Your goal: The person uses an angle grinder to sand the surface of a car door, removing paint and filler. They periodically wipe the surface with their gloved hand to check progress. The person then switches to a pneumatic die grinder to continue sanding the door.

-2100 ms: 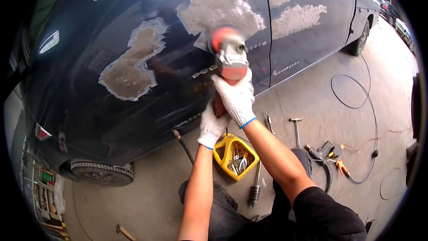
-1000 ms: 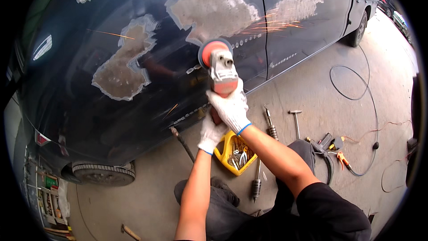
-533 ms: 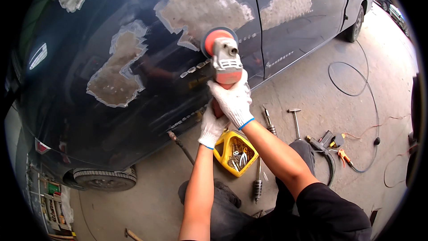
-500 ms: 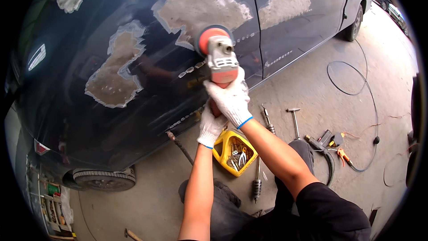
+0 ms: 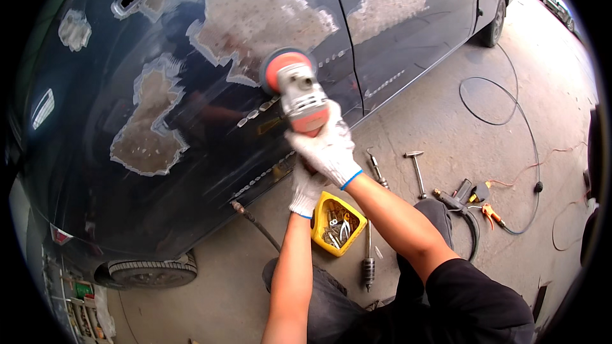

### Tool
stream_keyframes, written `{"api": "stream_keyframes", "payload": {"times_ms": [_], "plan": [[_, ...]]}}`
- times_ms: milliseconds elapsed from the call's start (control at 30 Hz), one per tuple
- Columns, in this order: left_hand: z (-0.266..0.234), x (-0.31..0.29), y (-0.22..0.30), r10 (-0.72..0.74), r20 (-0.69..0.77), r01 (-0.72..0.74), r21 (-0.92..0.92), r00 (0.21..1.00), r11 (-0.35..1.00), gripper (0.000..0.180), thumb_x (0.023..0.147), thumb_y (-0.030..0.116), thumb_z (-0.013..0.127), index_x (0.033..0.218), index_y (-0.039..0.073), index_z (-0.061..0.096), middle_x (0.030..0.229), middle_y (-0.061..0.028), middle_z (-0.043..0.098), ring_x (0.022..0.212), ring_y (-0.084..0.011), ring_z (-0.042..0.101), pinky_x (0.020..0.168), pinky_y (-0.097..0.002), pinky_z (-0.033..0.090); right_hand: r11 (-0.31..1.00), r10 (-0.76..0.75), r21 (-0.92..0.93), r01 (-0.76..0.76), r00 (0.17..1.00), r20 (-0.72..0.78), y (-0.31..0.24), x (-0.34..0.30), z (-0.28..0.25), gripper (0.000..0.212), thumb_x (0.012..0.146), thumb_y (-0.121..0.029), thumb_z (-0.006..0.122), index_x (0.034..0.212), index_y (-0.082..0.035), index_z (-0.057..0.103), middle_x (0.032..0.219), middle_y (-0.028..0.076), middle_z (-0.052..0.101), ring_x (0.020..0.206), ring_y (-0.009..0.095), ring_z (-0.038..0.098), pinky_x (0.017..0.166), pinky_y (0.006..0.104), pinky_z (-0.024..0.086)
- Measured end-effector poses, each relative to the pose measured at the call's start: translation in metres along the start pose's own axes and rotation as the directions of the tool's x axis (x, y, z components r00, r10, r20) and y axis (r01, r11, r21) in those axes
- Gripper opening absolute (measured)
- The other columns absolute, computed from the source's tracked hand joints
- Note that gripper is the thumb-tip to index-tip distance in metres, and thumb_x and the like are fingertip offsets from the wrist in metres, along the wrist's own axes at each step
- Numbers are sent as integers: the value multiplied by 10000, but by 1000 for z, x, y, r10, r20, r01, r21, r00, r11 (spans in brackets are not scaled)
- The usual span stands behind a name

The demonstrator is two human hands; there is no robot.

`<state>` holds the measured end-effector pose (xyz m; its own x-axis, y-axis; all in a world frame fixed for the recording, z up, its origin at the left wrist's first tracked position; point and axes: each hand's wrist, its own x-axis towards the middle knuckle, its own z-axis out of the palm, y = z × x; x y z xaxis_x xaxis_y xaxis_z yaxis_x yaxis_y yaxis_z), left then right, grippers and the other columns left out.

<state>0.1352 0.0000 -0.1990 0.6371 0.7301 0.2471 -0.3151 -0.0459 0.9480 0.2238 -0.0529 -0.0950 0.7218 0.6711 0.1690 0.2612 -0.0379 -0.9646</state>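
Both my hands wear white knitted gloves and grip one angle grinder (image 5: 303, 99) with a red-orange disc (image 5: 275, 70). My right hand (image 5: 328, 150) is wrapped round the body behind the vents. Lower down, my left hand (image 5: 307, 188) is closed on the rear grip, which the gloves mostly hide. The disc is at the dark blue car's side (image 5: 217, 134), by the lower right edge of a large bare patch (image 5: 245, 19). Whether it touches the panel I cannot tell. A short row of metal tabs (image 5: 258, 111) sits just below the disc.
Under my arms stands a yellow cut-open container (image 5: 340, 251) of small metal parts. A slide hammer (image 5: 368, 267), a hammer (image 5: 417, 172), a black-handled tool (image 5: 459, 204) and an orange air gun (image 5: 491, 213) lie on the floor. A hose (image 5: 519, 114) loops at the right.
The whole view has shifted, so the car's panels sit farther left and lower in the picture. The grinder stays near the same patch edge, tilted slightly more left. Both hands keep their hold.
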Motion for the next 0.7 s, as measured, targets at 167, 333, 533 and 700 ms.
{"api": "stream_keyframes", "payload": {"times_ms": [167,333,533,700], "plan": [[-20,11,-39,100,184,-135,190,978,973,567,1055,432,385,1475,54,348,1379,-149,517,1240,-305,541,1091,-416,428,1000,-13,-12,12,998,-59,9,2,-4,775,687,-405,794,1296,-74,448,1110,211,659,1058,383,654,914,440,517],[-11,21,-47,-110,59,122,-292,992,949,653,979,399,573,1475,53,327,1406,-145,472,1277,-260,507,1070,-399,438,996,-55,-74,57,998,25,11,4,-3,794,684,-400,801,1308,-75,433,1129,205,662,1060,373,658,919,428,519],[1,26,-28,-81,62,84,-55,995,995,818,821,442,689,1446,30,360,1326,-126,533,1203,-244,541,1011,-371,458,999,32,-14,-34,993,-114,6,15,-16,807,671,-403,816,1303,-78,432,1118,195,666,1030,374,666,911,425,523],[-7,43,-53,-136,208,247,-740,969,626,665,998,426,520,1496,45,297,1424,-153,461,1268,-289,501,1066,-429,436,996,-71,-47,72,997,28,-6,16,-15,789,676,-408,792,1296,-61,449,1144,223,652,1070,389,653,934,442,513]]}}
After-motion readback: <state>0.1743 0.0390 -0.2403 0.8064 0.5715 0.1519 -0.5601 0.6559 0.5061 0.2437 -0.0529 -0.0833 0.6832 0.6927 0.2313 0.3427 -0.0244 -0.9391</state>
